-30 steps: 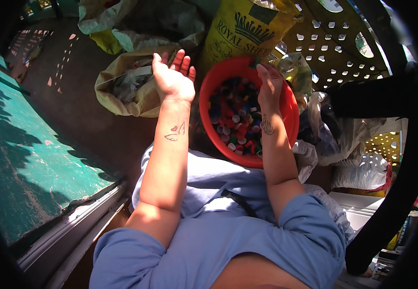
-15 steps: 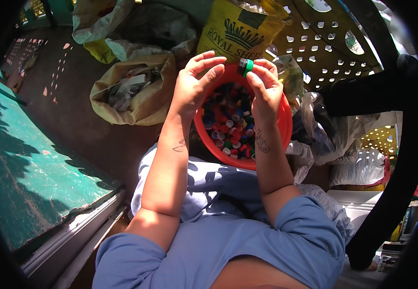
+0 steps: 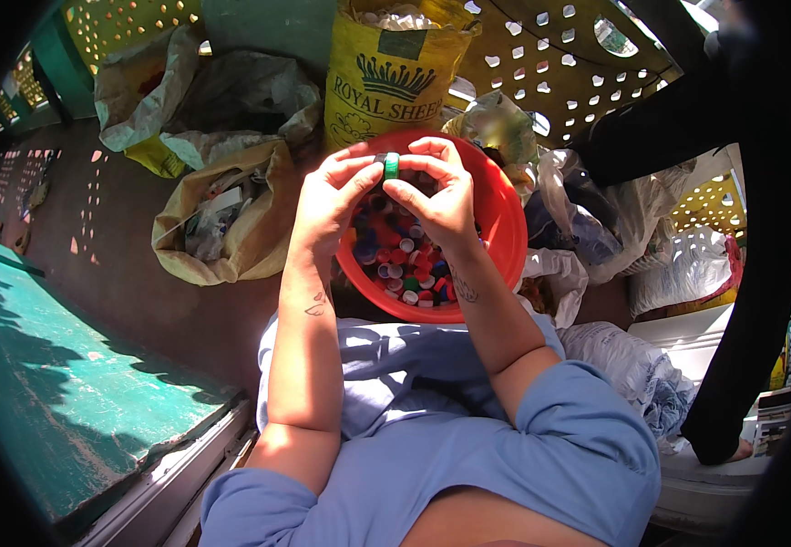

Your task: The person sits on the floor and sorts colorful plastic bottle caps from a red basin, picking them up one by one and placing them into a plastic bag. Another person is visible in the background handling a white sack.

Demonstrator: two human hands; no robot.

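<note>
Over a red tub [image 3: 508, 219] of mixed bottle caps [image 3: 409, 260], my two hands meet at a small cap-like piece. Its right part is a green ring-shaped bottle cap [image 3: 392, 166], pinched between the thumb and fingers of my right hand [image 3: 443, 199]. My left hand [image 3: 324, 199] closes thumb and fingers on the black part [image 3: 380, 159] at the other end. Fingers partly cover the black part, so its exact kind is hidden. The caps in the tub are mostly red, white and blue, some of them shaded by my hands.
A yellow printed sack [image 3: 386, 87] of pale pieces stands behind the tub. Left of it are a beige sack [image 3: 227, 260] and a whitish sack [image 3: 136, 100]. Clear plastic bags [image 3: 637, 214] and a black-clothed person's limb [image 3: 733, 337] are at right. A green board [image 3: 77, 365] lies at left.
My left hand, apart and open before, has come against the black end of the green-and-black piece. My right hand has brought the piece leftward. The view has shifted slightly.
</note>
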